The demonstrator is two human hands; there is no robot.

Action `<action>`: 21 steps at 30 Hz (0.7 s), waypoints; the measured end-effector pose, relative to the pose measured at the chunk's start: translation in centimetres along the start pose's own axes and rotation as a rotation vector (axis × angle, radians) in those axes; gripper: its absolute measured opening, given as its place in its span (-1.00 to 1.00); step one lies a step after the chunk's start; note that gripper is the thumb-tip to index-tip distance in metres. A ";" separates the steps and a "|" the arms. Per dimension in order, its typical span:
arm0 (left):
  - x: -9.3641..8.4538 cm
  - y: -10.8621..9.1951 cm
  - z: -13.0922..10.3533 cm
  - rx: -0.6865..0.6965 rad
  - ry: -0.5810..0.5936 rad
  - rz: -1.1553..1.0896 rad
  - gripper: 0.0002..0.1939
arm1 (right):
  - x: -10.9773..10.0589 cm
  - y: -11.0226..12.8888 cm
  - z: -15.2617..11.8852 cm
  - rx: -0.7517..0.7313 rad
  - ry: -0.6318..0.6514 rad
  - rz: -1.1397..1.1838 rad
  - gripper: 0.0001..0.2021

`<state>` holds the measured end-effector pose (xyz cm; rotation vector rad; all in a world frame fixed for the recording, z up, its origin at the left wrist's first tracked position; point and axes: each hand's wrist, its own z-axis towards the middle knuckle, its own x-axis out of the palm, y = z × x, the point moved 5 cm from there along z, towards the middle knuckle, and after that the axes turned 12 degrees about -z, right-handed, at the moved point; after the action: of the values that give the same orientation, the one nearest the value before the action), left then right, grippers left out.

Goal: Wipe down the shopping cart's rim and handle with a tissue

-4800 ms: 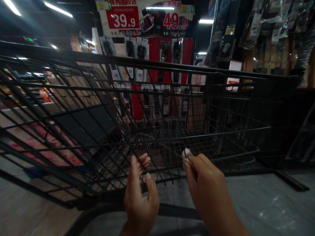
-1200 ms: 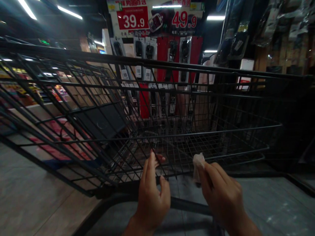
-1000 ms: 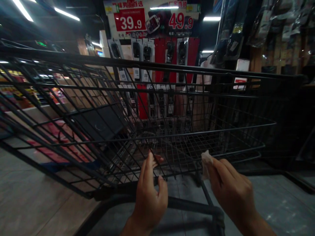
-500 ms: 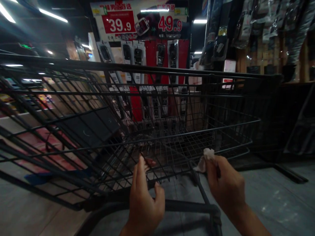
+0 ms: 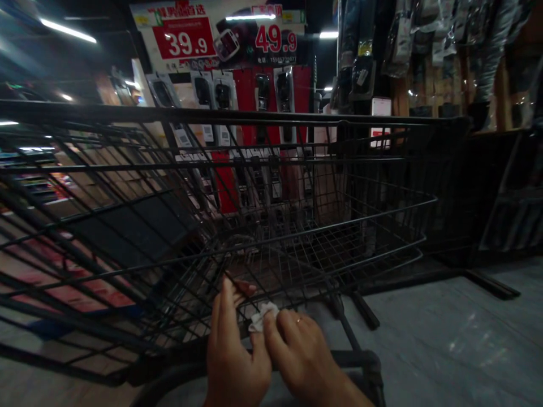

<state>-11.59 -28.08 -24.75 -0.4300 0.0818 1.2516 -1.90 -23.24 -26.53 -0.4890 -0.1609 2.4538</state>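
I see a grey floor [image 5: 458,339], glossy with reflections, beneath the black wire shopping cart [image 5: 237,117]; two dark, bar-shaped feet [image 5: 365,311] lie on the floor, well apart, right of the cart's frame.

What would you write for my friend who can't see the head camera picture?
A person's right hand pinches a crumpled white tissue close beside the left hand, in front of a dark wire shopping cart. Behind the cart, packaged goods hang below a sign reading 39.9 and 49.9.

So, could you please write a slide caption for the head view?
Right hand holds a white tissue-like wad beside the half-open left hand, by a dark shopping cart.
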 end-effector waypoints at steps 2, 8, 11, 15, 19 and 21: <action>-0.1 0.2 0.0 0.008 -0.007 -0.016 -0.31 | 0.1 0.2 0.1 -0.009 0.006 0.007 -0.65; -0.3 1.2 -0.3 0.001 0.042 -0.078 -0.29 | -0.1 -1.4 -0.6 -0.034 0.087 0.002 -0.61; -0.3 1.3 -0.3 -0.029 0.037 -0.094 -0.27 | -0.8 -3.9 -1.7 -0.005 0.096 -0.066 -0.68; -0.2 1.3 -0.1 -0.052 0.023 -0.139 -0.26 | -2.2 -7.9 -3.2 0.035 0.059 -0.173 -0.73; -0.2 1.4 0.0 -0.046 0.029 -0.152 -0.25 | -3.6 -11.6 -4.0 0.066 0.033 -0.264 -0.79; -0.2 1.5 0.1 -0.043 0.032 -0.146 -0.24 | -4.1 -13.1 -4.3 0.074 0.027 -0.282 -0.80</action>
<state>-13.02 -27.83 -25.03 -0.4850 0.0498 1.1044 10.08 -15.28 -26.23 -0.4353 -0.1179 2.1689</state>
